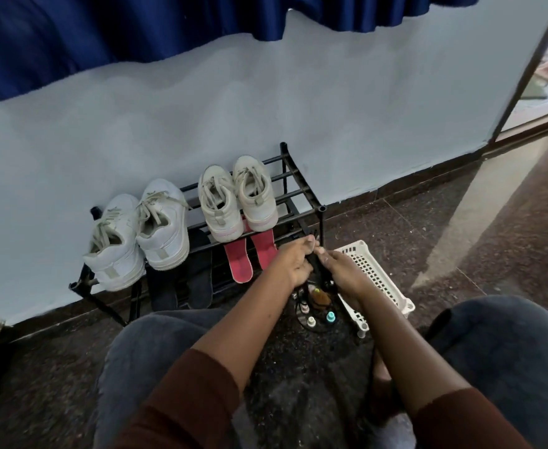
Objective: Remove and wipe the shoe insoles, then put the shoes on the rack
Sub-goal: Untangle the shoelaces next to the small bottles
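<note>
Two pairs of white shoes are seen on the black rack, pink insoles and dark insoles leaning beneath. A dark item, unidentifiable, is gripped by the left hand and right hand. If tugged, the small bottles below could be toppled.

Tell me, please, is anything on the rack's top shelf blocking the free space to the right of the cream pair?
Nothing visible does. The bars of the rack right of the cream pair are bare. The white pair sits at the left end, and both hands hold a dark item in front of the rack.
</note>
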Demonstrator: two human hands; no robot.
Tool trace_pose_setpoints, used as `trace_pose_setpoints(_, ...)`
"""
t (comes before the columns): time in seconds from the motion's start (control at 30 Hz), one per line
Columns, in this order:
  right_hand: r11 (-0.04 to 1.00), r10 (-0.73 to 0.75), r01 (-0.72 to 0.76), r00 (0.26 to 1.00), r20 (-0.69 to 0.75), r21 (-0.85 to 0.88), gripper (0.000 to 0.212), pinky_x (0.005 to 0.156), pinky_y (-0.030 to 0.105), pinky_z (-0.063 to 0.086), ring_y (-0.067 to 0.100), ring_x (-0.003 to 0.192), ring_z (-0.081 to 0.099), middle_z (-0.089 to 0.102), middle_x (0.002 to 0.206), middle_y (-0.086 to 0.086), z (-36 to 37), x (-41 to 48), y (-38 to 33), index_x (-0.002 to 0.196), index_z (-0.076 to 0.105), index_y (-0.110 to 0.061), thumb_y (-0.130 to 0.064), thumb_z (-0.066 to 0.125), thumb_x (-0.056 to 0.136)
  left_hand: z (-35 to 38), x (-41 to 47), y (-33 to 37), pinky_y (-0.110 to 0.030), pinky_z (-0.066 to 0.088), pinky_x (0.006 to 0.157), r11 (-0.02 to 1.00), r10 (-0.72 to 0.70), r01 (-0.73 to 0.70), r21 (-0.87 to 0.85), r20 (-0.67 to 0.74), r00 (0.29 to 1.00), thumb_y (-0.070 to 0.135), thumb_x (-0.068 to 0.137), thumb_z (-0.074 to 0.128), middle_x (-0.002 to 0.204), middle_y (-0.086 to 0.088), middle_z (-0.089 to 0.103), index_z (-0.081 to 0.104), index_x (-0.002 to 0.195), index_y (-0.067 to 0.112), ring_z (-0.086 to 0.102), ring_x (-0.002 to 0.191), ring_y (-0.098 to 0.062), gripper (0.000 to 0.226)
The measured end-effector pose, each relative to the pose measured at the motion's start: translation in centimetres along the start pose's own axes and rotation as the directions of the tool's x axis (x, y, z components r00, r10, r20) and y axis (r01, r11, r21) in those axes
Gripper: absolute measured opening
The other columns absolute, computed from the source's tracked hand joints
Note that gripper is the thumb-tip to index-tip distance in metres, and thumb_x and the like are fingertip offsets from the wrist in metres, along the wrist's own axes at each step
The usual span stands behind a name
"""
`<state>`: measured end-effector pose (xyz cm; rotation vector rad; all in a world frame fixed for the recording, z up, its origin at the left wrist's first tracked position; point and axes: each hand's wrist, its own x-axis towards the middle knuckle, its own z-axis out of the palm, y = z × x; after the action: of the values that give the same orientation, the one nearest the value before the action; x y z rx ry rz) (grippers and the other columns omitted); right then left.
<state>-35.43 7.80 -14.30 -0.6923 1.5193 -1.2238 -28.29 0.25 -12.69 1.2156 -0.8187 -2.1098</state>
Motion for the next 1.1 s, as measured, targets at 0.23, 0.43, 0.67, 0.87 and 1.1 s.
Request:
trace_pose_setpoints(0.23, 0.987, 0.157, -0.162, 0.962, -0.225, -0.004, 0.021, 0.077, 0.043, 0.053, 0.024, 0.077, 0.057, 0.061, 0.081, 0.011, -4.8, 5.9, 5.1, 0.081, 0.058, -0.013, -0.022, 0.047, 0.096, 5.4, 8.2, -6.1, -0.017, 0.037, 0.042, 0.996, -0.025, 0.028, 0.089, -0.036, 0.999, 0.003, 0.100, 0.041, 0.041, 0.004, 0.049, 0.046, 0.067, 0.006, 0.042, 0.034, -0.003, 0.033)
trace_pose_setpoints(0.43, 0.750, 0.127, -0.351, 0.908, -0.399, -0.561, 0.023, 0.071, 0.033, 0.039, 0.036, 0.103, 0.056, 0.061, 0.111, 0.022, -9.8, 11.6, 9.5, 0.104, 0.056, 0.000, -0.013, 0.042, 0.093, 6.9, 18.7, -11.6, -0.019, 0.032, 0.056, 0.932, -0.171, 0.180, 0.314, -0.055, 0.984, -0.008, 0.099, 0.030, 0.066, -0.003, 0.040, 0.040, 0.068, 0.011, 0.036, 0.062, -0.009, 0.038)
trace_pose_setpoints(0.67, 0.506, 0.128, -0.404, 0.909, -0.397, -0.762, 0.028, 0.080, 0.039, 0.043, 0.034, 0.108, 0.054, 0.054, 0.118, 0.017, -13.6, 19.0, 15.4, 0.114, 0.050, -0.003, -0.004, 0.034, 0.090, 7.5, 29.8, -16.5, -0.028, 0.044, 0.079, 0.920, -0.283, 0.300, 0.253, -0.102, 0.954, -0.007, 0.100, 0.030, 0.062, -0.003, 0.052, 0.047, 0.071, 0.006, 0.047, 0.065, -0.010, 0.036)
trace_pose_setpoints(0.87, 0.444, 0.140, -0.462, 0.882, -0.450, -0.768, 0.029, 0.078, 0.037, 0.042, 0.032, 0.106, 0.056, 0.058, 0.116, 0.013, -15.3, 23.7, 20.4, 0.114, 0.052, -0.006, -0.005, 0.032, 0.092, 7.6, 35.8, -20.0, -0.021, 0.045, 0.058, 0.676, -0.217, 0.335, 0.656, -0.257, 0.942, 0.020, 0.098, 0.049, 0.089, -0.009, 0.060, 0.057, 0.113, 0.000, 0.051, 0.081, -0.018, 0.026)
trace_pose_setpoints(1.1, 0.415, 0.129, -0.544, 0.829, -0.544, -0.730, 0.030, 0.085, 0.036, 0.044, 0.032, 0.111, 0.055, 0.059, 0.119, 0.015, -16.1, 25.9, 22.8, 0.116, 0.054, -0.006, -0.003, 0.035, 0.093, 7.6, 37.7, -22.4, -0.032, 0.044, 0.091, 0.281, 0.023, 0.137, 0.950, -0.150, 0.988, 0.024, 0.094, 0.057, 0.119, -0.013, 0.064, 0.063, 0.119, 0.006, 0.058, 0.113, -0.029, 0.031)
